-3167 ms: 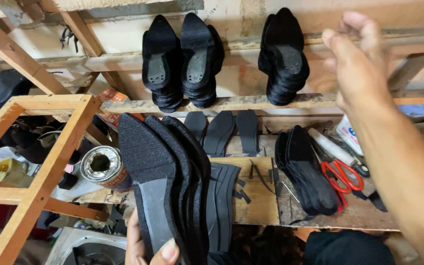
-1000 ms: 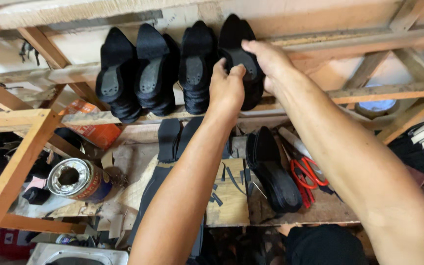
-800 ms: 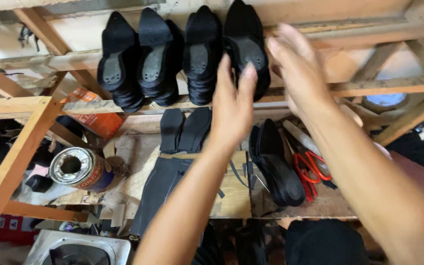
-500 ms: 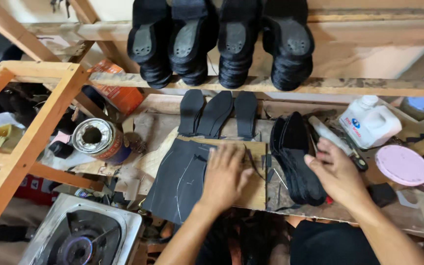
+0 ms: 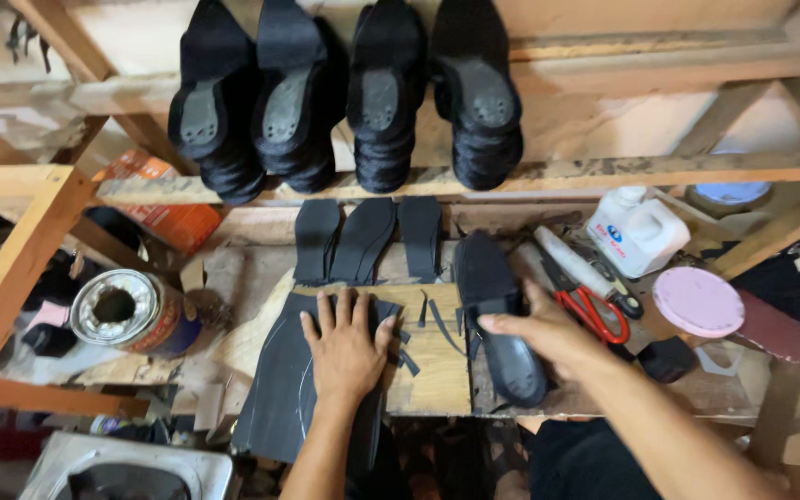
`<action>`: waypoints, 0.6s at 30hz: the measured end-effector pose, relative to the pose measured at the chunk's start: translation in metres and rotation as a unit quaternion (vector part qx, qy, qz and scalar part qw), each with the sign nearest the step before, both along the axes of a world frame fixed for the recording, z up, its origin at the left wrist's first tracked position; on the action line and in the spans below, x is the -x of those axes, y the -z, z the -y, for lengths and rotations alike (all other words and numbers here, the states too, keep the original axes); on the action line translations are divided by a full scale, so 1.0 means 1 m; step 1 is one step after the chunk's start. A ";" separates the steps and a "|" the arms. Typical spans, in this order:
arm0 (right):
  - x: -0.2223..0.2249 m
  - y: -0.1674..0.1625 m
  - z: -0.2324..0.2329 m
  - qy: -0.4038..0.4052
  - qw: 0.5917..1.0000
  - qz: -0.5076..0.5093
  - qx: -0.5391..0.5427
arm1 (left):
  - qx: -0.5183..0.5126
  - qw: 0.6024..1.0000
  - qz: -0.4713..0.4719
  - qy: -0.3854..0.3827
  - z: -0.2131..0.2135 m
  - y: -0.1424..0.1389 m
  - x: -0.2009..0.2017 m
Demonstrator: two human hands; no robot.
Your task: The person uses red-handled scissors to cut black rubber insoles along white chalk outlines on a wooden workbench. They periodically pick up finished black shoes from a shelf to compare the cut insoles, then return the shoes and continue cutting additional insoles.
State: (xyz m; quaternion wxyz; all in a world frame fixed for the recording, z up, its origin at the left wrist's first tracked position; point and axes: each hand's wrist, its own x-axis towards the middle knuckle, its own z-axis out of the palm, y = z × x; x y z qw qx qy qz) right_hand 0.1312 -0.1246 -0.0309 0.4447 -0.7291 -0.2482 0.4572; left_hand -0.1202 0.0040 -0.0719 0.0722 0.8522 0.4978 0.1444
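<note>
My left hand (image 5: pixel 347 344) lies flat, fingers spread, on a dark rubber sheet (image 5: pixel 281 389) that rests on a wooden cutting board (image 5: pixel 432 370). My right hand (image 5: pixel 548 331) curls over a stack of black shoe soles (image 5: pixel 497 315) lying on the bench to the right of the board, thumb on its inner edge. Three single black soles (image 5: pixel 363 239) lean against the back of the bench. Four stacks of black heeled soles (image 5: pixel 349 93) stand on the wooden shelf (image 5: pixel 604 171) above.
Red-handled scissors (image 5: pixel 594 310), a white plastic jug (image 5: pixel 636 230) and a pink round lid (image 5: pixel 696 301) lie to the right. An open tin can (image 5: pixel 127 310) sits at the left by a wooden frame (image 5: pixel 11 268). A metal stove (image 5: pixel 131 472) is at bottom left.
Both hands came down from the upper shelf, leaving a stack of soles there. The left now presses on the rubber sheet and the right grips the sole stack on the bench.
</note>
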 end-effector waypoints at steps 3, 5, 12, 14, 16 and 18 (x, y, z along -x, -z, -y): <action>0.019 -0.008 -0.006 -0.027 0.994 0.096 -0.051 | 0.005 1.000 0.007 -0.004 0.001 -0.003 0.002; 0.021 -0.015 -0.003 -0.006 0.998 0.022 -0.052 | -0.006 1.000 0.009 0.002 0.004 -0.005 0.006; -0.007 -0.027 0.063 -0.040 0.995 0.026 -0.089 | 0.022 1.000 -0.005 -0.007 0.013 -0.011 0.014; -0.030 -0.035 0.096 -0.109 0.988 0.058 -0.094 | 0.016 1.000 -0.012 -0.008 0.014 -0.013 0.013; -0.055 -0.049 0.126 -0.114 0.983 0.086 -0.119 | 0.012 1.000 -0.018 -0.009 0.012 -0.013 0.009; -0.070 -0.066 0.143 -0.070 0.984 0.069 -0.147 | 0.012 0.999 -0.026 -0.013 0.012 -0.012 0.008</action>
